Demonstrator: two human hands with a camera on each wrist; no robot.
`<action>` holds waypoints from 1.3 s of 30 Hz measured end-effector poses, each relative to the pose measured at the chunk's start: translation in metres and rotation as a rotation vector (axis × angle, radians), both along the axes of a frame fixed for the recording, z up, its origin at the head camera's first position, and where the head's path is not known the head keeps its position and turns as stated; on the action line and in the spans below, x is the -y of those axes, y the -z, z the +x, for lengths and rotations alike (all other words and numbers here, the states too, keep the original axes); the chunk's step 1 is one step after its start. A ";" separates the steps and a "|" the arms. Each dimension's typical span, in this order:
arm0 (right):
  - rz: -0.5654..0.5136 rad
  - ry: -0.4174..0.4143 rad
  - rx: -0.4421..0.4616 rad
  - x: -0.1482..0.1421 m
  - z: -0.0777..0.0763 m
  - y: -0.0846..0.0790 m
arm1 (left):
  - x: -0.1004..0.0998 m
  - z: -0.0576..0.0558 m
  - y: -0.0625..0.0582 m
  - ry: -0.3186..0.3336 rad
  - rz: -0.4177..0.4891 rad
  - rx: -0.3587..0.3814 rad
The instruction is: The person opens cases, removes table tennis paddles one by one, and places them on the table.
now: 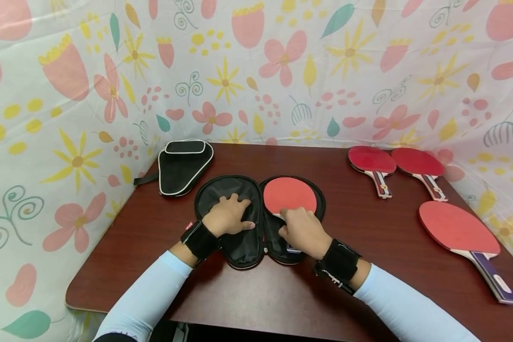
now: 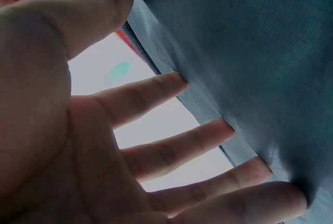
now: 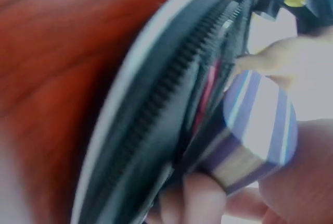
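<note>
A black zippered paddle case lies unfolded on the table. My left hand is spread on the lining of its left half; in the left wrist view the straight fingertips press against the dark lining. In the right half lies a table tennis paddle, its red rubber facing up. My right hand grips the paddle's handle and hides most of it in the head view. The striped purple-and-white handle end shows in the right wrist view between thumb and fingers, beside the case's zipper edge.
A second black case with white piping lies closed at the back left. Two red paddles lie at the back right, and another paddle with a purple handle sits nearer on the right. Patterned cloth hangs behind the brown table.
</note>
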State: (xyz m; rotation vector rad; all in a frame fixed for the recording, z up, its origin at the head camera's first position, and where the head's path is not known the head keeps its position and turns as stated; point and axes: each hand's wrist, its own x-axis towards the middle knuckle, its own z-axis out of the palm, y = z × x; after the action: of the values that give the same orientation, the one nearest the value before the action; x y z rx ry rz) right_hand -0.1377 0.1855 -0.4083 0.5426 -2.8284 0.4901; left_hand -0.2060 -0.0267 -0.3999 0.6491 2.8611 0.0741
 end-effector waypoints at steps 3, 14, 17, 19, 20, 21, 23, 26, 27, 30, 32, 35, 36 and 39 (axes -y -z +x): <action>-0.014 -0.002 -0.041 -0.005 0.005 -0.008 | -0.001 0.001 0.000 0.008 0.008 0.005; 0.032 0.076 -0.214 -0.041 0.028 -0.040 | -0.003 0.002 -0.003 0.015 0.015 -0.013; 0.032 0.102 -0.193 -0.054 0.038 -0.041 | -0.003 0.003 -0.003 0.019 0.020 -0.004; 0.038 0.124 -0.174 -0.064 0.044 -0.041 | -0.003 0.003 -0.002 0.023 0.020 0.000; 0.043 0.133 -0.165 -0.069 0.047 -0.041 | -0.003 0.003 -0.002 0.025 0.020 0.000; 0.049 0.141 -0.156 -0.074 0.050 -0.041 | -0.003 0.003 -0.002 0.025 0.020 -0.001; 0.062 0.154 -0.138 -0.083 0.056 -0.041 | -0.002 0.003 -0.002 0.024 0.019 -0.004; 0.078 0.183 -0.108 -0.098 0.064 -0.042 | -0.001 0.003 -0.001 0.028 0.024 -0.012; 0.085 0.193 -0.098 -0.103 0.066 -0.042 | -0.001 0.003 -0.001 0.030 0.028 -0.014; 0.103 0.233 -0.056 -0.118 0.074 -0.039 | 0.000 0.004 -0.001 0.034 0.035 -0.012; 0.110 0.258 -0.025 -0.128 0.080 -0.036 | 0.000 0.005 0.000 0.034 0.036 -0.007; 0.116 0.291 0.015 -0.143 0.089 -0.031 | 0.001 0.005 0.000 0.032 0.038 -0.003; 0.116 0.300 0.026 -0.148 0.092 -0.029 | 0.001 0.005 0.000 0.032 0.038 -0.003; 0.121 0.317 0.052 -0.161 0.098 -0.026 | 0.000 0.005 -0.001 0.033 0.042 -0.008</action>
State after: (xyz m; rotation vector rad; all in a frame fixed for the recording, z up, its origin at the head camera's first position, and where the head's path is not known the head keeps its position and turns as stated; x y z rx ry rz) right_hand -0.0399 0.3466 -0.3820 0.0959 -2.9294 0.2771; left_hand -0.2011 -0.0271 -0.3990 0.7054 2.8626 0.1265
